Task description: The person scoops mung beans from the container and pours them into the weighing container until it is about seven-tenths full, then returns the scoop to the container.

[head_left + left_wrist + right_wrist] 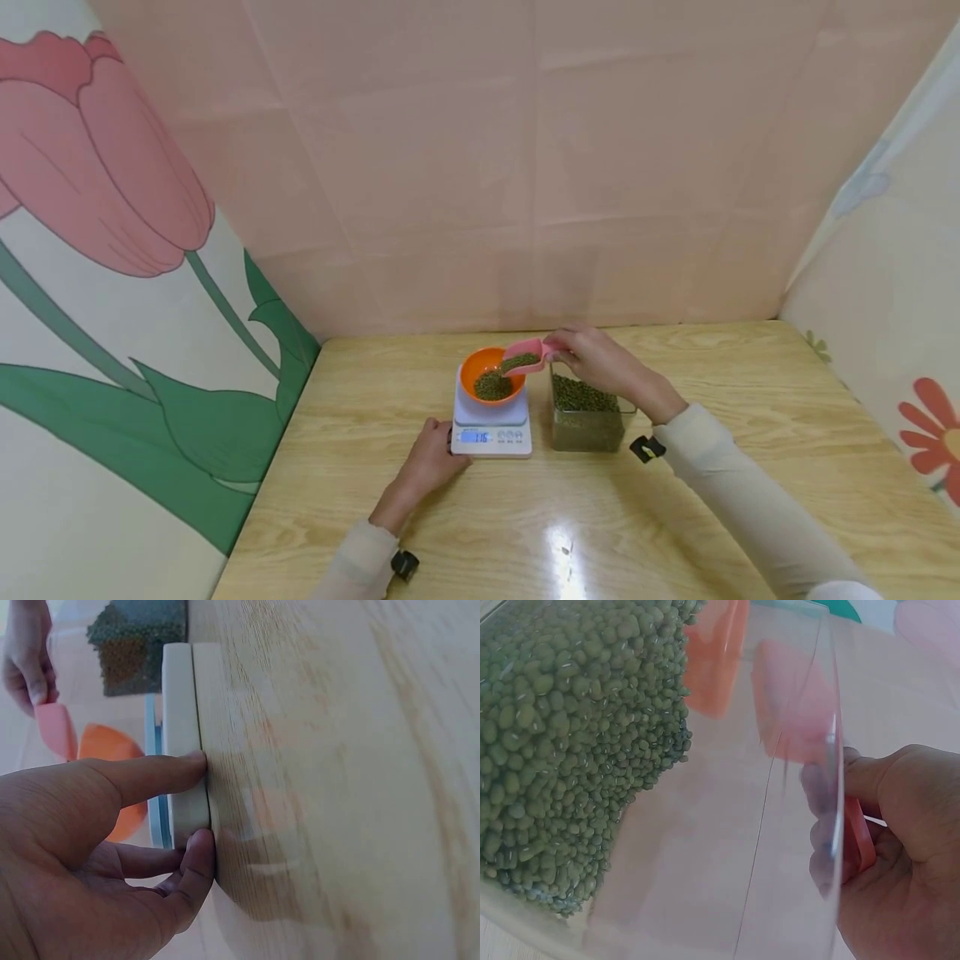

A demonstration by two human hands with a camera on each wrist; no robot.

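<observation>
Pale wood-grain table (337, 383), glossy, far edge against back wall (450, 167); that wall's a plain dusty-pink sheet, faint vertical and horizontal creases; left wall (90, 325) off-white, big pink tulip (135, 158) print with dark outlines, broad green leaves (142, 442) below; right wall (885, 250) pale, red-petalled flower (930, 433) near right edge; bright glare (564, 562) on tabletop, near side; light source out of view

Left sleeve (352, 560): cream, long, reaching the wrist
Right sleeve (750, 492): matching cream, long
Left wrist piece (405, 565): small, black, blocky
Right wrist piece (647, 448): black, yellowish marking
</observation>
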